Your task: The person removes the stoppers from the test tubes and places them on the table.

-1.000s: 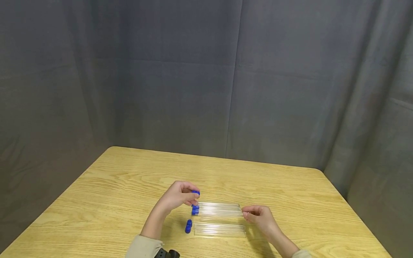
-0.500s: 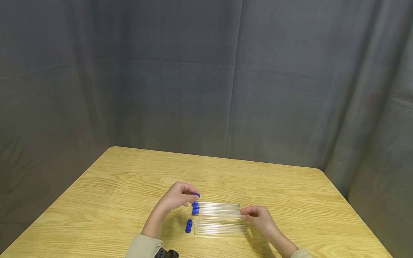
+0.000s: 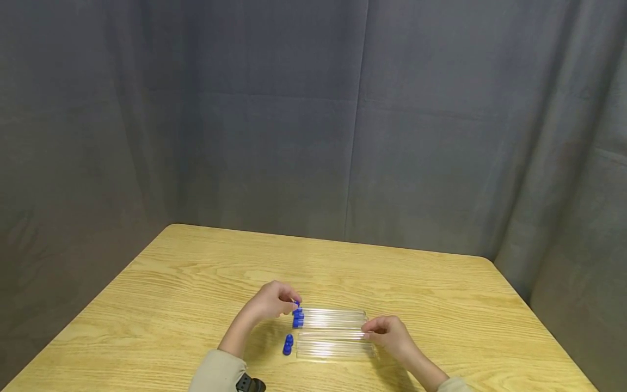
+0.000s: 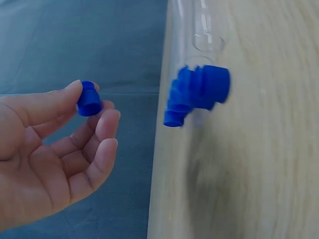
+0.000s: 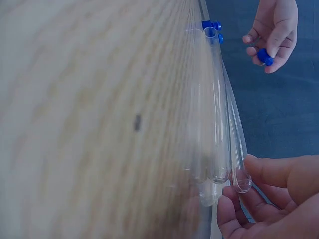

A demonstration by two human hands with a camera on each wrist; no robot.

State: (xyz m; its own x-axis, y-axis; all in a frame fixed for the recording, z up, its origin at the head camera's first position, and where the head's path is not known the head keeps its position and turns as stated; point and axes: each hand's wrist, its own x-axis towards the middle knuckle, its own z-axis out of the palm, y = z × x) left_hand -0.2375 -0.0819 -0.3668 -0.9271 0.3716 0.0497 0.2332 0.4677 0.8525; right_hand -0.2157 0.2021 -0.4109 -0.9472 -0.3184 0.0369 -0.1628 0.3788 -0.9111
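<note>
My left hand (image 3: 271, 300) pinches a small blue stopper (image 4: 89, 102) between thumb and fingertips, its other fingers loosely curled. The stopper is over the far end of a row of blue stoppers (image 3: 297, 318) beside the left ends of the far group of clear test tubes (image 3: 333, 316). My right hand (image 3: 393, 335) holds the rounded end of one test tube (image 5: 241, 172) between thumb and fingers. In the head view that tube (image 3: 328, 335) lies along the near group of test tubes (image 3: 333, 349), its open end pointing left.
Two more blue stoppers (image 3: 288, 344) lie left of the near tubes. All this is on a wood-grain table (image 3: 196, 272) with rounded far corners. Grey curtains (image 3: 269, 136) hang behind and at both sides. A black watch-like band (image 3: 249, 383) is on the left wrist.
My right hand has brought its test tube toward me, from the far group to beside the near group. My left hand has come slightly lower with the stopper, closer to the stopper row.
</note>
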